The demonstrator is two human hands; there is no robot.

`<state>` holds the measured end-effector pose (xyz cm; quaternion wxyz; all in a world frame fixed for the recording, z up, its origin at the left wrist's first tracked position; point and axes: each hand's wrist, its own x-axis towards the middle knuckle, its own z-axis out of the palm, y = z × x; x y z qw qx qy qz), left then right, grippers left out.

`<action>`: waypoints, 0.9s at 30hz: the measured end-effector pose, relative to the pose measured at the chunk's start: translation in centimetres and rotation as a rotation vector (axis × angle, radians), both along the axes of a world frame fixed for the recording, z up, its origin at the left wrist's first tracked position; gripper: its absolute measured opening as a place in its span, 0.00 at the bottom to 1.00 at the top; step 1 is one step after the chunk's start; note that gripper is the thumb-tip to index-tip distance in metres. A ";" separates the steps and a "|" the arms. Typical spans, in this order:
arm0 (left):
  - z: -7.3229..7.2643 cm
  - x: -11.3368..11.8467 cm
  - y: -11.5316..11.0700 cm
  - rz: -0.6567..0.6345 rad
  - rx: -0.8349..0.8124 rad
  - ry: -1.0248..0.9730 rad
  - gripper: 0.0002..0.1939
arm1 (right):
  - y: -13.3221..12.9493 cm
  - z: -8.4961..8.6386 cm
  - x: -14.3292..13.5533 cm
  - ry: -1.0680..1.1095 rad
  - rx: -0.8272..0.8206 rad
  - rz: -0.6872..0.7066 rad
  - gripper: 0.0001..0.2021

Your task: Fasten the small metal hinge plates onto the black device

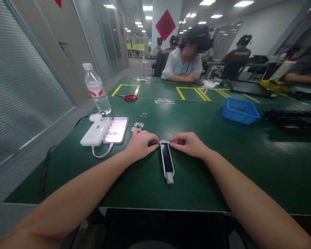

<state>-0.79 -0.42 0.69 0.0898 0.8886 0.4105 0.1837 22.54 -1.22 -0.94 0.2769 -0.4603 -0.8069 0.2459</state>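
Note:
A long, flat device with a black face and white rim (167,157) lies on the green table, a pale grey tab at its near end. At its far end, my left hand (142,143) is closed in a pinch on a small dark, thin thing whose tip meets the device's left corner. My right hand (190,143) pinches at the right corner, and a dark, narrow piece shows between its fingers. The kind of either small piece cannot be made out. Just beyond my left hand lies a small metal bracket-like part (138,126).
Left stand a water bottle (97,91), a white power bank (93,133) and a cabled phone (116,130). Farther off are small metal pieces (143,114), red-handled scissors (129,98), white parts (165,101) and a blue bin (239,111). A person (184,65) sits opposite.

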 end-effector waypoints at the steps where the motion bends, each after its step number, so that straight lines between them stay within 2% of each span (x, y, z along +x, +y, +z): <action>1: 0.0 0.0 0.0 0.001 0.000 0.001 0.05 | 0.0 0.0 -0.1 0.002 0.002 -0.002 0.13; 11: -0.4 -0.1 0.2 -0.010 0.012 -0.021 0.04 | -0.1 -0.4 -0.4 0.046 -0.022 0.026 0.14; 17: -0.3 0.0 0.1 -0.014 0.009 -0.021 0.04 | -0.1 -0.2 -0.7 -0.017 0.051 0.000 0.11; 27: -0.3 -0.1 0.2 -0.004 0.001 -0.004 0.04 | -0.2 0.1 -0.5 -0.044 0.077 0.007 0.09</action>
